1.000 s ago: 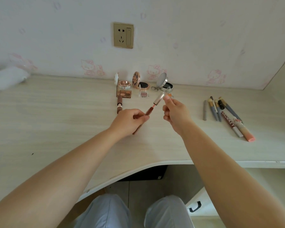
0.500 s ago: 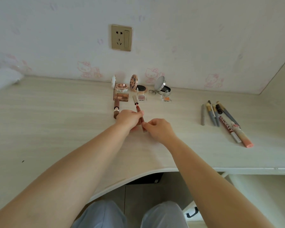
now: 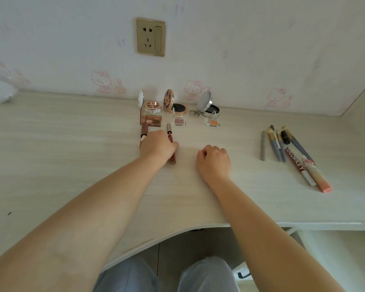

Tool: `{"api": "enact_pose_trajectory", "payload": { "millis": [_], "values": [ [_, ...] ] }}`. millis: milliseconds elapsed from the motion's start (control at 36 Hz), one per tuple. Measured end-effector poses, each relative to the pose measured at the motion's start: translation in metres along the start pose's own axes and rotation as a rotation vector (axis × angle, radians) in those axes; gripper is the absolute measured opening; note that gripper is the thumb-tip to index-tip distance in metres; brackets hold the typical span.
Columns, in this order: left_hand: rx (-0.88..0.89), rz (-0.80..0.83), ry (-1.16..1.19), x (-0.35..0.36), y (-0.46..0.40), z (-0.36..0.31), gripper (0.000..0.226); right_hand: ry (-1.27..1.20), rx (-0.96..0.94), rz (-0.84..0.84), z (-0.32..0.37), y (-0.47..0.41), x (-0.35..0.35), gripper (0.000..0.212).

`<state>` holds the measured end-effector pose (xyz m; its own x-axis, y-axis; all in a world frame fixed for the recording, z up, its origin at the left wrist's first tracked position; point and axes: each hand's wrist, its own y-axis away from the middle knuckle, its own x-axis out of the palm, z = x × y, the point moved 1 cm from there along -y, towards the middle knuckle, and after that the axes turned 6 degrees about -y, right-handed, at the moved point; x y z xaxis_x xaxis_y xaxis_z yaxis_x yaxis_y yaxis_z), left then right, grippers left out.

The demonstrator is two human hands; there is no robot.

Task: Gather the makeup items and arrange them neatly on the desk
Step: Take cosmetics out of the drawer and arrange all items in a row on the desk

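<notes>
Left hand (image 3: 157, 145) pinches the lip gloss tube (image 3: 171, 144), lining it up beside the brown lipstick (image 3: 144, 131), while right hand (image 3: 214, 160) rests loosely curled, holding nothing, alongside.

Left hand (image 3: 157, 145) rests on a brown lip pencil (image 3: 171, 145) near the desk's (image 3: 72, 148) back edge; right hand (image 3: 214, 159) lies loosely curled beside it.
</notes>
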<state>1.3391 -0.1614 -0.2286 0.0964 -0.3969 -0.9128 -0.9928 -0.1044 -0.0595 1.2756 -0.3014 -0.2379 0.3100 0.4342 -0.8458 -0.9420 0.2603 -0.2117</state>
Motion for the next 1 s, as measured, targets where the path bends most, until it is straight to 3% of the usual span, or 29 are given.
{"api": "enact_pose_trajectory", "payload": {
  "millis": [306, 389, 472, 583, 639, 778, 1000],
  "values": [
    [0.044, -0.023, -0.048, 0.003, -0.003, -0.001, 0.029, 0.016, -0.022, -0.003, -0.001, -0.002, 0.002, 0.032],
    [0.040, 0.000, -0.037, 0.001, -0.003, -0.004, 0.040, -0.001, -0.011, 0.001, -0.002, -0.002, 0.002, 0.031],
    [0.039, -0.028, -0.063, -0.007, 0.004, -0.011, 0.057, -0.130, 0.046, 0.019, -0.003, -0.003, -0.001, 0.029],
    [0.212, -0.163, -0.205, -0.016, 0.017, -0.029, 0.050, -0.495, 0.181, 0.049, -0.010, 0.000, -0.016, 0.024],
    [0.290, -0.157, -0.171, -0.015, 0.026, -0.046, 0.045, -0.548, 0.195, 0.016, -0.018, 0.003, -0.027, 0.022],
    [0.423, -0.057, 0.013, 0.004, 0.051, -0.092, 0.027, -0.407, 0.196, -0.155, -0.056, 0.007, -0.054, 0.024],
    [0.570, 0.085, 0.055, 0.057, 0.083, -0.151, 0.021, 0.003, 0.269, -0.350, -0.137, 0.020, -0.101, 0.027]
  ]
}}
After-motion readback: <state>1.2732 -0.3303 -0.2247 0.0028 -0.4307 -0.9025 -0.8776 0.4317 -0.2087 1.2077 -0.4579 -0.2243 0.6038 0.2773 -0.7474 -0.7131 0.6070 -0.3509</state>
